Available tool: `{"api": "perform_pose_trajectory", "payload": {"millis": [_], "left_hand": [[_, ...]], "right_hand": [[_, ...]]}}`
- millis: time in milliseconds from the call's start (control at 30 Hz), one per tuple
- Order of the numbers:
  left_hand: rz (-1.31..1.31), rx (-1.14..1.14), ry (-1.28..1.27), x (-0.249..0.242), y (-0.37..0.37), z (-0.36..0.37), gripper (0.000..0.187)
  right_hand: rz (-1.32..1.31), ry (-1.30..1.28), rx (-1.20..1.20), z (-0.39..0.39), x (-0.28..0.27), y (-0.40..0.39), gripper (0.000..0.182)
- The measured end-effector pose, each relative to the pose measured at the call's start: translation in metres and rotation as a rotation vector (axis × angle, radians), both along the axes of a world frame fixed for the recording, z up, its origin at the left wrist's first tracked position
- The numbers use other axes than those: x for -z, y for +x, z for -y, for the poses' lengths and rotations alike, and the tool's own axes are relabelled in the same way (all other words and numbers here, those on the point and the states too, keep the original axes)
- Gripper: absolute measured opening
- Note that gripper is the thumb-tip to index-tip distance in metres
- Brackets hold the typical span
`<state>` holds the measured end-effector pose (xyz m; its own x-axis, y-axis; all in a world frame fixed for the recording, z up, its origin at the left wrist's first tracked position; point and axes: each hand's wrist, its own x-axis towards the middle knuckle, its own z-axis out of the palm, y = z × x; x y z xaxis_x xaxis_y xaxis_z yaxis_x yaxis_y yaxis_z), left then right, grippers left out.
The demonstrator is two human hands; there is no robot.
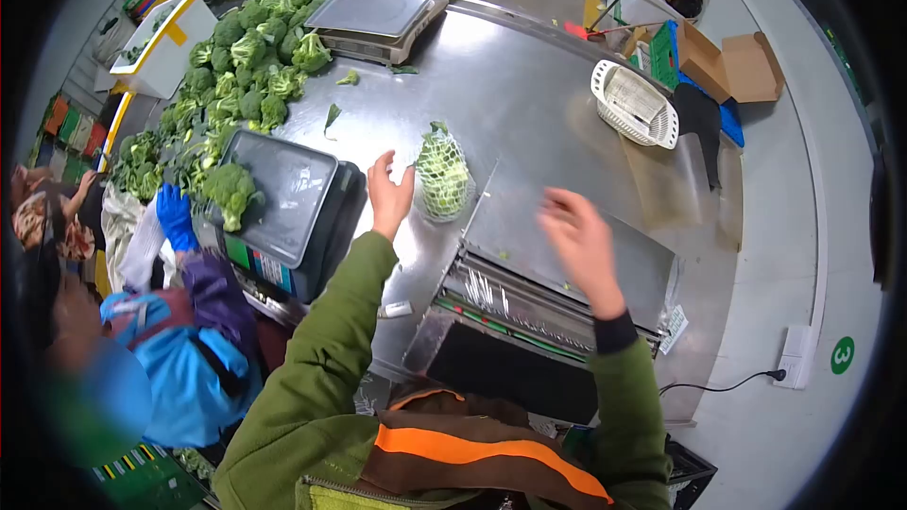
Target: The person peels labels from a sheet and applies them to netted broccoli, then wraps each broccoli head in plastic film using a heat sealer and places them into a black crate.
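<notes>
A green vegetable in white netting (442, 174) lies on the metal table (501, 85), in front of me. Just left of it is my left hand (390, 195), thumb and fingers apart, holding nothing. My right hand (579, 238) is raised over the table's right part, slightly blurred, fingers apart and nothing visible in it. Between and below my hands runs the slotted metal edge of a packing machine (510, 307). A broccoli head (230, 193) rests on a scale's grey tray (298, 203) left of my left hand.
Broccoli is heaped (250, 57) at the back left beside a second scale (373, 11). A co-worker's blue-gloved hand (176, 217) is near the heap. A white basket (635, 106) stands at the right back, with cardboard boxes (751, 69) beyond. A small white object (396, 309) lies near the front edge.
</notes>
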<state>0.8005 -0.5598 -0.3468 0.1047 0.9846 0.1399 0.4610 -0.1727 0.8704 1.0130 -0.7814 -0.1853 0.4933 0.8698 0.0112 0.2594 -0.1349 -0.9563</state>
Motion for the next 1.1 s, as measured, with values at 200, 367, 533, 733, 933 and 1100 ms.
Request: {"api": "perform_pose_trajectory", "payload": {"millis": [200,367,533,733,933,1100], "left_hand": [[-0.197,0.546,-0.275,0.013,0.030,-0.115,0.088],[0.198,0.751,-1.083,0.019,0.017,-0.104,0.088],[0.713,0.399,-1.061,0.047,-0.010,-0.072,0.072],[0.913,0.435,-0.843,-0.043,0.013,-0.061,0.061],[0.834,0.911,-0.870,-0.118,0.143,0.022,0.057],[0.278,1.133,-0.598,-0.076,0.187,0.094,0.048]], "right_hand": [[0.880,-0.614,-0.599,-0.175,0.053,-0.028,0.063],[0.673,-0.955,-0.691,-0.222,0.128,-0.022,0.107],[0.469,-0.738,-0.529,-0.226,0.131,-0.044,0.105],[0.539,-0.034,-0.278,-0.176,0.028,-0.022,0.077],[0.499,-0.195,0.015,-0.039,-0.063,0.053,0.070],[0.452,-0.540,0.128,0.060,-0.023,0.075,0.079]]}}
